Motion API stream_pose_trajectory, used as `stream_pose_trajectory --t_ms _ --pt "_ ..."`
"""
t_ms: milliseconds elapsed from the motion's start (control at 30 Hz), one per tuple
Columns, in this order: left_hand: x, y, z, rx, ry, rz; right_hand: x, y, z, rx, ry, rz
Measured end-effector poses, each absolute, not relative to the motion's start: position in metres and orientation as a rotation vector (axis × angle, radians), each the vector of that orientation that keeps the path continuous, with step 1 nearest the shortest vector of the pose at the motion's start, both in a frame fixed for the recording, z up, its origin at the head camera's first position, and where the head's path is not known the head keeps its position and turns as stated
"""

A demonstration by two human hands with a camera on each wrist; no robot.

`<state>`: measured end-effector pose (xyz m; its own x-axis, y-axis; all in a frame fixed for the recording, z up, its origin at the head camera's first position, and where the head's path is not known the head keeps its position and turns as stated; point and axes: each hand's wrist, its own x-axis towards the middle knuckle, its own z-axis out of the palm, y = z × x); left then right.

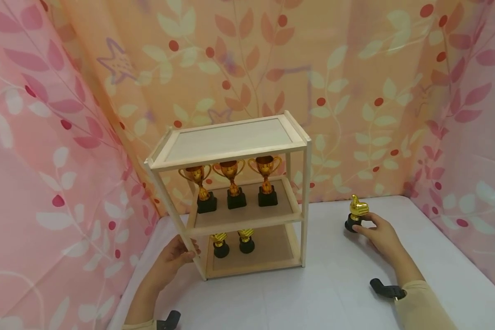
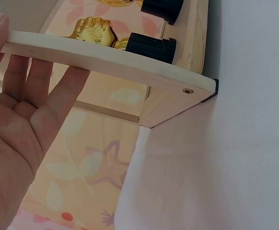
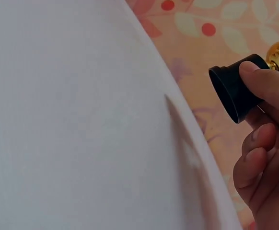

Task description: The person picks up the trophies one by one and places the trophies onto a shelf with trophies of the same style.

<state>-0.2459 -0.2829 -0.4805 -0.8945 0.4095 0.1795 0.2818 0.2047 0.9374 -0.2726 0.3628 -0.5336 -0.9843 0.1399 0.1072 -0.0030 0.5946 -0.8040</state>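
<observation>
My left hand (image 1: 169, 261) holds the left front post (image 1: 167, 205) of a small wooden three-tier shelf (image 1: 243, 224), thumb on one side and fingers on the other. The left wrist view shows the fingertips against the post's edge. Off to the right of the shelf, my right hand (image 1: 383, 237) pinches a thumbs-up trophy (image 1: 359, 209), golden on a black round base, held over the white table. Its base (image 3: 238, 88) shows a hollow underside in the right wrist view, with the thumb pressed on its side.
Three gold cup trophies (image 1: 266, 169) with black square bases stand on the middle tier. On the bottom tier, toward the left, are two more thumbs-up trophies (image 1: 246, 244). The top panel (image 1: 235, 138) is bare. Floral curtains (image 1: 346, 68) surround the white table (image 1: 334, 284).
</observation>
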Motion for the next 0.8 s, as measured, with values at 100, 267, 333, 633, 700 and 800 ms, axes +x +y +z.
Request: stream_pose_trajectory --t_ms 100,267,333,633,700,800 --pt "-0.246 -0.284 -0.479 0.685 2.368 1.777 -0.272 0.357 -0.524 -0.099 -2.660 1.322" --pt "-0.246 -0.284 -0.478 0.680 2.387 1.755 -0.267 0.350 -0.511 -0.082 -2.668 1.353" --pt "-0.246 -0.284 -0.479 0.680 2.383 1.754 -0.265 0.348 -0.506 -0.087 -2.672 1.374" --pt "-0.243 -0.281 -0.477 0.682 2.373 1.779 -0.254 0.326 -0.476 -0.045 -2.672 1.379" --pt "-0.243 -0.281 -0.477 0.681 2.374 1.776 -0.251 0.320 -0.469 -0.026 -2.671 1.393" --pt "-0.244 -0.282 -0.479 0.659 2.381 1.765 -0.246 0.311 -0.458 0.019 -2.675 1.390"
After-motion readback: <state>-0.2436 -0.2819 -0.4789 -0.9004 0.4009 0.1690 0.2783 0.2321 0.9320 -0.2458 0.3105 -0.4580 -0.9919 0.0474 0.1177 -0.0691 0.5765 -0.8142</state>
